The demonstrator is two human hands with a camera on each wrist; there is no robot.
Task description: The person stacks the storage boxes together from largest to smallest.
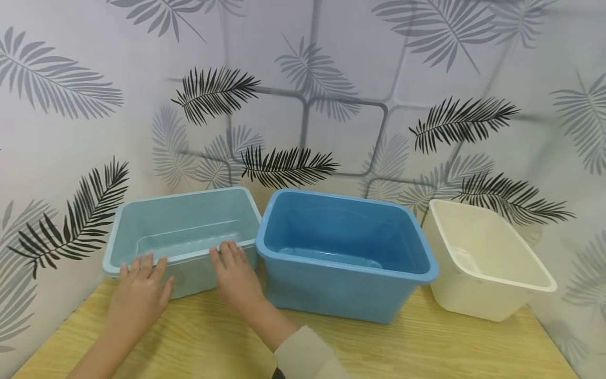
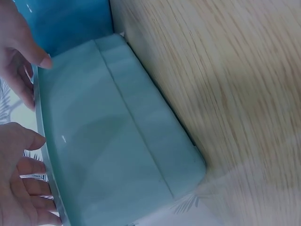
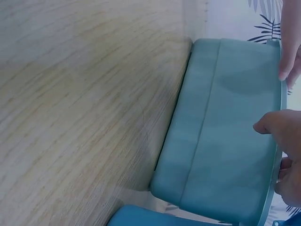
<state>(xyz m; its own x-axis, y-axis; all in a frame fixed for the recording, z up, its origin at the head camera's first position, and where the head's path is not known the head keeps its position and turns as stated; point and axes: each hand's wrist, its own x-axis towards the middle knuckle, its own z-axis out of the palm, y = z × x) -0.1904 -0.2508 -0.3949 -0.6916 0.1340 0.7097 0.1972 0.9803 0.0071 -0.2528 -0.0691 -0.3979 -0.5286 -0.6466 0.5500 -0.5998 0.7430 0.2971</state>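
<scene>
A light teal bin [image 1: 189, 273] stands at the left, its front wall filling much of the left wrist view [image 2: 94, 132] and the right wrist view [image 3: 225, 132]. My left hand [image 1: 137, 295] holds the left part of its front rim, fingertips over the edge and thumb outside; it also shows in the left wrist view [image 2: 23, 179]. Further right on that rim, my right hand [image 1: 236, 279] grips with fingers over the edge. The right wrist view shows this hand [image 3: 287, 146] with its thumb against the outer wall. The bin's visible interior holds nothing.
A blue bin [image 1: 331, 289] stands close beside the teal one, on its right. Farther right is a cream bin [image 1: 473, 295]. All stand on a wood-grain table [image 1: 203, 342], before a wall covering [image 1: 350, 137] with leaf prints.
</scene>
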